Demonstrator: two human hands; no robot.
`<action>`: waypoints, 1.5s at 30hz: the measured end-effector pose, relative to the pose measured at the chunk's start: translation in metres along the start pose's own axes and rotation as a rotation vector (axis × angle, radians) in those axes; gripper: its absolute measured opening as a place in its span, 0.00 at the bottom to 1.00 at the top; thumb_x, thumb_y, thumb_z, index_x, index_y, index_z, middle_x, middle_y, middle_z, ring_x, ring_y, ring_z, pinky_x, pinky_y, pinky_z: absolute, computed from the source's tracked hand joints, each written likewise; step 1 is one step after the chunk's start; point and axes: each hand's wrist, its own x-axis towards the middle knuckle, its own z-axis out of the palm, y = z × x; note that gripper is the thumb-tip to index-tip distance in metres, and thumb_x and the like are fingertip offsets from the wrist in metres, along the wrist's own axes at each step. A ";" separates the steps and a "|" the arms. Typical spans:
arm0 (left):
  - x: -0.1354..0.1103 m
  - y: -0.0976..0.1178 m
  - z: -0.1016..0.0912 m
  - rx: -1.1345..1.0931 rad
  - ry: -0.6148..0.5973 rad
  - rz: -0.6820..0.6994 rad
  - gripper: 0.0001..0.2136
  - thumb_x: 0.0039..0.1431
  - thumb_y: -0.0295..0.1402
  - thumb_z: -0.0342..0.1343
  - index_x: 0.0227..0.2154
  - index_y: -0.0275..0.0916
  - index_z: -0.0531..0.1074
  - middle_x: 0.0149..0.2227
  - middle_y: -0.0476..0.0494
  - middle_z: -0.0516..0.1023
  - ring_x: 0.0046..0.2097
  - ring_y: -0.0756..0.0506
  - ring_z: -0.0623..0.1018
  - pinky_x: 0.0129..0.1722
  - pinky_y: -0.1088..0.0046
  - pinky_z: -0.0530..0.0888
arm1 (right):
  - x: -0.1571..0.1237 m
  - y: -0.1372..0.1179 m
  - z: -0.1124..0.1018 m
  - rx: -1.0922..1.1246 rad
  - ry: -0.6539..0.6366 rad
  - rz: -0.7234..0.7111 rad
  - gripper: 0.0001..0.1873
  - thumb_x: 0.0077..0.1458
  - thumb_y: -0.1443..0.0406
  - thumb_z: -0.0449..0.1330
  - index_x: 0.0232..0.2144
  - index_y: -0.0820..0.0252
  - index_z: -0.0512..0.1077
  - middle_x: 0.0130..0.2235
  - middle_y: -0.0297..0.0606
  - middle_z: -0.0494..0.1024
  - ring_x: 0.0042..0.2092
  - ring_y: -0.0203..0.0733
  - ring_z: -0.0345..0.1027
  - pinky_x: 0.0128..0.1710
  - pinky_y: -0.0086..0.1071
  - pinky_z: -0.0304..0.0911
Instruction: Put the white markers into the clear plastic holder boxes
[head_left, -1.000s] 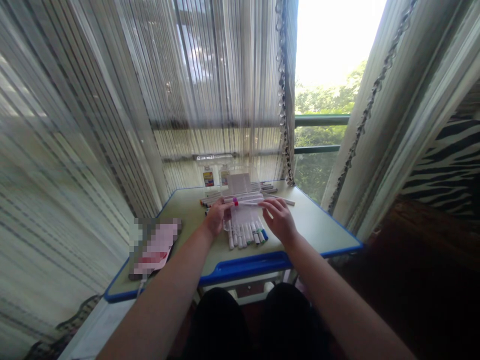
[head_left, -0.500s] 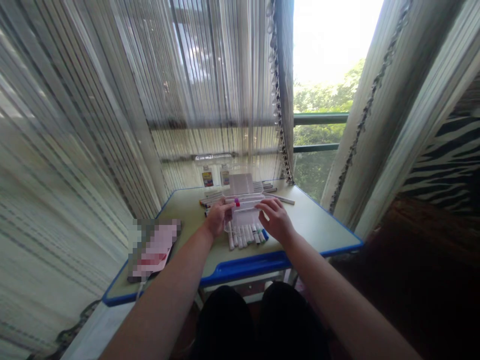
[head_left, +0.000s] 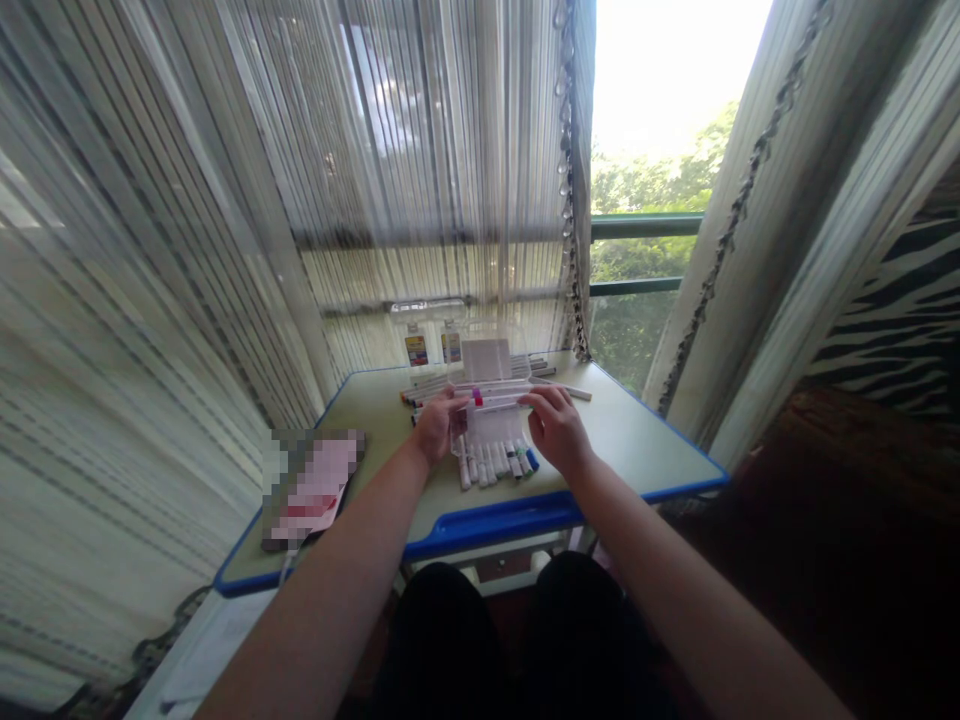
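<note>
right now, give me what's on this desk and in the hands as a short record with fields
left hand: holds the left end of the clear case
right hand: fingertips at the case's right end; grip unclear
caps: purple and red, beside the left fingertips
front markers: side by side at the case's near edge, one blue-tipped at the right
back markers: loose, behind the case
labelled items: two, far edge
left side: pixelated item, not readable
desk: pale top, blue edging
</note>
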 end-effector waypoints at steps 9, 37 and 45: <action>0.001 0.000 -0.001 0.019 0.058 -0.007 0.11 0.45 0.24 0.58 0.35 0.38 0.74 0.28 0.49 0.80 0.24 0.49 0.77 0.23 0.76 0.69 | -0.003 0.013 -0.001 -0.134 0.093 0.279 0.11 0.62 0.67 0.51 0.39 0.58 0.73 0.38 0.44 0.73 0.42 0.49 0.65 0.46 0.44 0.64; 0.001 0.002 0.000 0.010 0.076 -0.009 0.13 0.46 0.23 0.59 0.38 0.38 0.74 0.30 0.49 0.81 0.25 0.50 0.77 0.25 0.75 0.71 | 0.000 0.000 -0.007 0.230 0.130 0.412 0.09 0.59 0.57 0.59 0.34 0.55 0.68 0.27 0.33 0.75 0.27 0.38 0.69 0.29 0.32 0.66; 0.001 0.002 0.000 0.001 0.067 -0.007 0.11 0.46 0.22 0.58 0.34 0.38 0.73 0.27 0.49 0.80 0.25 0.49 0.77 0.24 0.76 0.71 | 0.007 -0.002 -0.009 0.603 0.104 0.652 0.15 0.50 0.53 0.66 0.34 0.57 0.75 0.30 0.37 0.79 0.30 0.40 0.72 0.31 0.36 0.70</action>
